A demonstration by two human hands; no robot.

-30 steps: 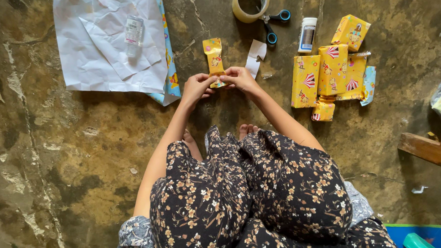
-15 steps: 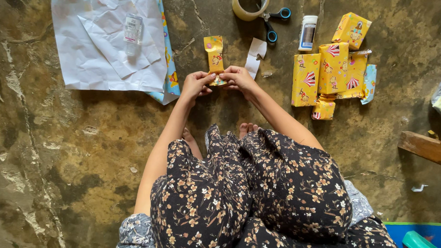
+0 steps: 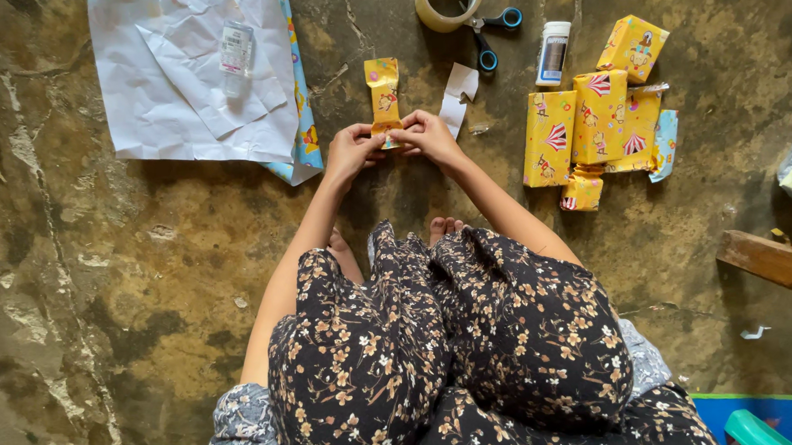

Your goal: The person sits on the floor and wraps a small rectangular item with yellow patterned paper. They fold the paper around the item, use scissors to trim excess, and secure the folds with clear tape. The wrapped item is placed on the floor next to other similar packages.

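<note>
1. White paper sheet point(image 3: 189, 89) lies on the floor at far left, a small bottle point(image 3: 235, 49) on it.
2. Left hand point(image 3: 351, 150), fingers curled, pinches the near end of the small wrapped packet point(image 3: 383, 93).
3. Right hand point(image 3: 428, 135) pinches the same end, touching the left.
4. Scissors point(image 3: 488, 37) and wrapped boxes point(image 3: 599, 123) lie to the right.

Small yellow wrapped package point(image 3: 383, 96) pinched at its near end. Cluster of yellow wrapped boxes point(image 3: 596, 128) well right. White-labelled bottle point(image 3: 552, 54) upright behind them.
</note>
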